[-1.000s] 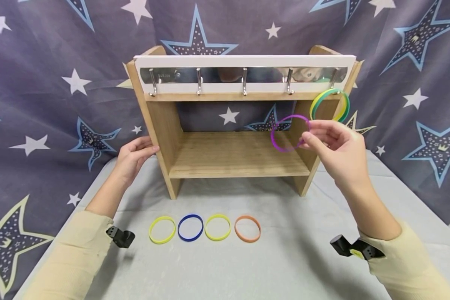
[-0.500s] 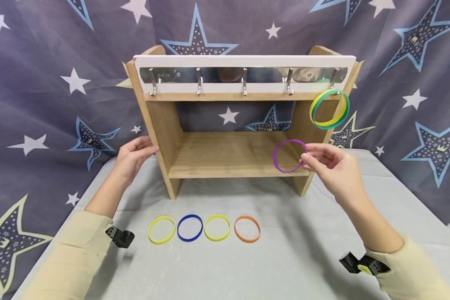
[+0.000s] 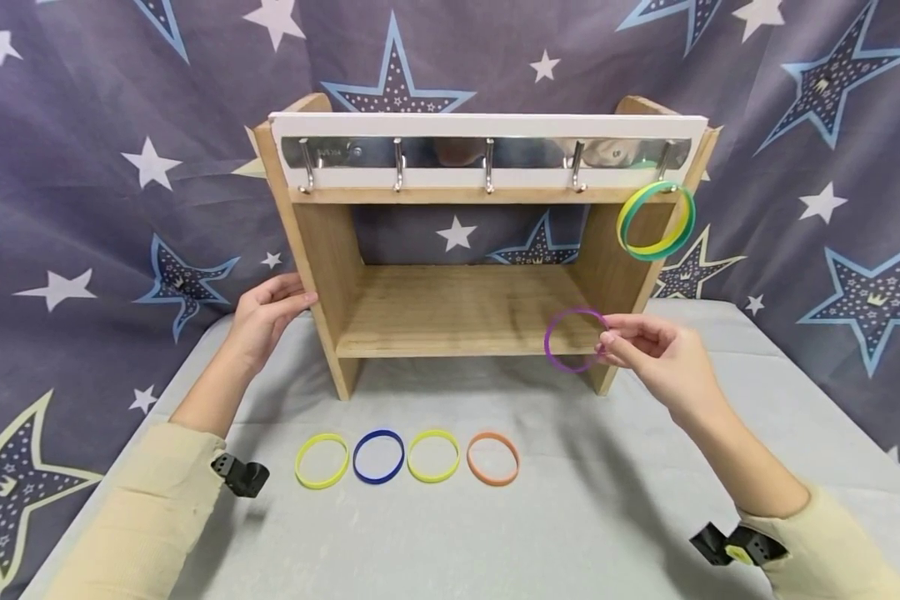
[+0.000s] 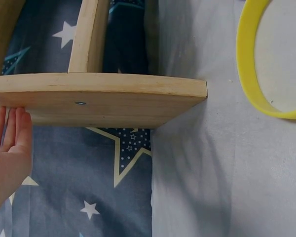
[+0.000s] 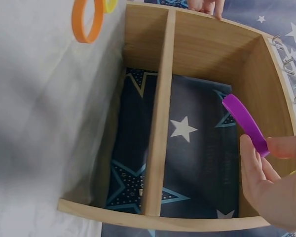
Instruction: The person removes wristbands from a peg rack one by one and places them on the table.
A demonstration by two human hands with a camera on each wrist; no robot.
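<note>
A purple wristband (image 3: pixel 547 343) hangs in the air before the right end of the wooden rack (image 3: pixel 465 312); my right hand (image 3: pixel 663 358) pinches its right edge between thumb and fingers. In the right wrist view the purple band (image 5: pixel 245 121) shows edge-on at the fingertips. My left hand (image 3: pixel 266 321) rests its straight fingers against the outer left side of the rack, and the left wrist view shows those fingers (image 4: pixel 11 131) touching the board. A green wristband (image 3: pixel 688 223) and a yellow wristband (image 3: pixel 648 249) hang together from the rightmost hook.
Along the rack's top runs a metal hook rail (image 3: pixel 450 153) with several hooks. On the grey cloth lie, left to right, a yellow band (image 3: pixel 300 471), a blue band (image 3: pixel 379 481), another yellow band (image 3: pixel 433 479) and an orange band (image 3: pixel 493 482). A star-patterned curtain (image 3: pixel 82 150) stands behind.
My right hand has come down with the purple wristband, from beside the hanging bands to the level of the lower shelf's front. My left hand has stayed at the rack's side.
</note>
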